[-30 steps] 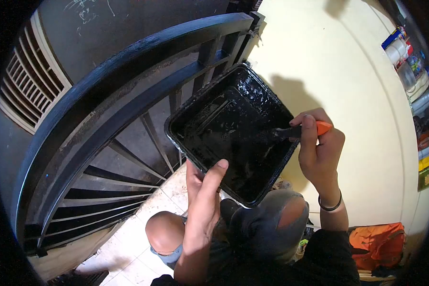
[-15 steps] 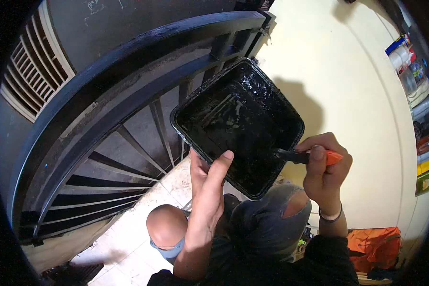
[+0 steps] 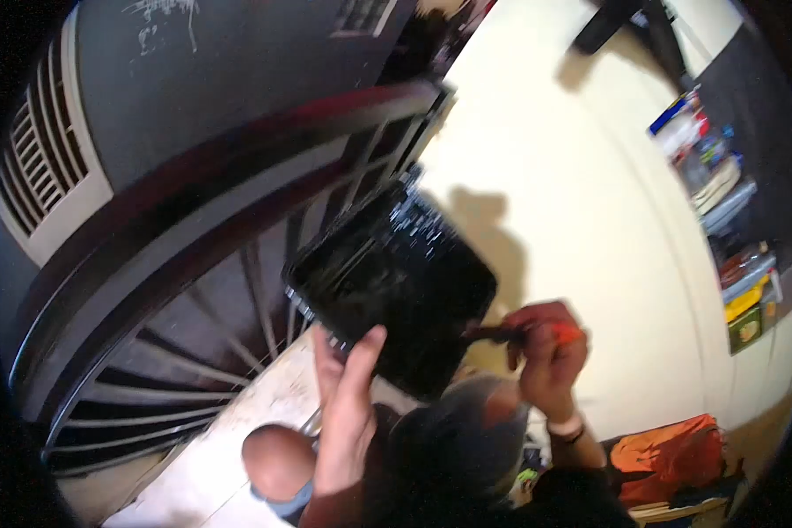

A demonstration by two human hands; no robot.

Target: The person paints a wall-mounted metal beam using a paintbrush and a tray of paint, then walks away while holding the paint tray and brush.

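A square black tray (image 3: 392,282), wet and shiny inside with what looks like black paint, is tilted above my knees. My left hand (image 3: 350,387) grips its lower left edge, thumb over the rim. In my right hand (image 3: 550,352) is a brush (image 3: 502,333) with an orange handle end and a dark front part. The brush reaches over the tray's right side; its tip is blurred against the black interior.
A dark curved metal railing (image 3: 238,141) with bars spans the left. Beyond it is a vent grille (image 3: 46,145). A pale wall (image 3: 581,202) stands to the right, with bottles and containers (image 3: 708,176) beyond. An orange bag (image 3: 669,453) lies at lower right.
The view has shifted, showing more at the top right. Tray and both hands appear lower and further left in the picture, both hands still holding the same things.
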